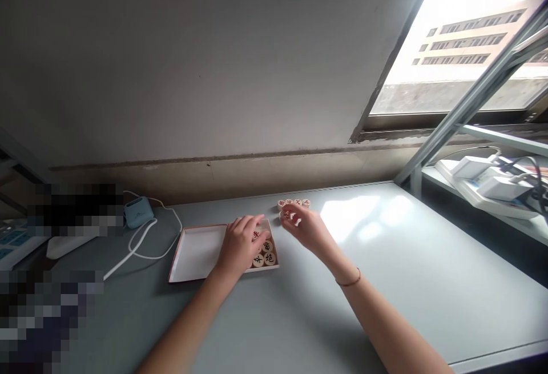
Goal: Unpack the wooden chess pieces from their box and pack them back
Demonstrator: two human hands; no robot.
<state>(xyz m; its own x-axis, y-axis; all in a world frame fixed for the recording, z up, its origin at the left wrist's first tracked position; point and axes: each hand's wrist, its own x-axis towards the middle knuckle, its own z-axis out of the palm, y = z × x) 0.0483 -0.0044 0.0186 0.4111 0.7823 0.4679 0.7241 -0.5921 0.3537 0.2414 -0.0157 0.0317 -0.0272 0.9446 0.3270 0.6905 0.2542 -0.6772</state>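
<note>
An open box [279, 258] holds several round wooden Chinese chess pieces [269, 258] marked with dark characters. Its white-lined lid [197, 254] lies flat to the left. Over the box, my left hand [240, 241] has its fingers stretched out and apart, covering part of the pieces; whether its fingertips touch one is unclear. My right hand [311, 230], with a thin bracelet on the wrist, pinches a single Chinese chess piece [286, 214] between thumb and fingers. Just behind that piece stands a short row of Chinese chess pieces [298, 203] with red characters.
The grey table [398, 282] runs back to a wall. At the left lie a light blue device [139, 212] and a looping white cable [141, 255]. A metal frame [462, 94] rises at the right, with white adapters [500, 191] and cords on its shelf. Pixelation hides the far left.
</note>
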